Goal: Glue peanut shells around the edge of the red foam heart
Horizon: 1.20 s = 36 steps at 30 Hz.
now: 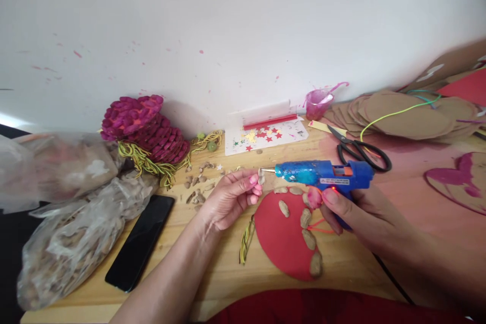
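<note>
A blue hot glue gun is gripped in my right hand, its metal nozzle pointing left and a small red light glowing near my thumb. My left hand pinches a peanut shell right at the nozzle tip. Below both hands lies a red disc with several peanut shells along its right and upper edge and one shell further in. A yellow and dark tassel is at the disc's left edge. Orange string shows under my right hand.
A stack of magenta shell-covered discs leans at the back left. Loose shells, a black phone and plastic bags are on the left. Star stickers, a pink paint cup, scissors and cardboard discs stand behind and right.
</note>
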{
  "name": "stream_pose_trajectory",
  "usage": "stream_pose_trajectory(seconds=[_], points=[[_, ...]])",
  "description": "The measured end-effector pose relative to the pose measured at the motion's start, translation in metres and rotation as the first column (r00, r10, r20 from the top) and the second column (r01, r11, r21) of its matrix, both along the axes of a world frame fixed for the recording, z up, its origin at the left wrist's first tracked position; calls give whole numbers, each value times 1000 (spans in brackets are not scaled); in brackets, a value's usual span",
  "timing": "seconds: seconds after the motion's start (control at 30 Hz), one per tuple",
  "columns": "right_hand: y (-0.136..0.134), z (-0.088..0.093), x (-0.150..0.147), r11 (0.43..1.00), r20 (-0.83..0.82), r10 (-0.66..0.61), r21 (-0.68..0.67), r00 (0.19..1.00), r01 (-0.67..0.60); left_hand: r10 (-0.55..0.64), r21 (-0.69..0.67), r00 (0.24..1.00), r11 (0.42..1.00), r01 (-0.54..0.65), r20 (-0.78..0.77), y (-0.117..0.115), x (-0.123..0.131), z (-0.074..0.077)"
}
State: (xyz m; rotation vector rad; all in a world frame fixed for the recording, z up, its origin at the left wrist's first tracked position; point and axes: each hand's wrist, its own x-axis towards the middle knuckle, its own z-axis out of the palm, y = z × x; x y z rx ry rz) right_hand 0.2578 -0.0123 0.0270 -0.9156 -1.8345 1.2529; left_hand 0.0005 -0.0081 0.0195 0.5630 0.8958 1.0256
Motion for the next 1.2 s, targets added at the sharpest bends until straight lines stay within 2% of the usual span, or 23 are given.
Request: stream_pose_trajectory(seconds=[0.37, 0.63, 1.2], points=[[1, 1, -2, 998, 42, -16, 66, 999, 13, -10, 1, 1000, 1000, 10, 6, 1, 0, -2], [0, -5, 1, 999, 54, -48, 12, 997, 47, -16, 2, 1000, 1000, 16, 10, 1, -1, -2], [-1, 1, -1, 999, 82, -45, 6, 996, 45, -13, -5, 1000, 1000, 13, 23, 1, 1, -2]])
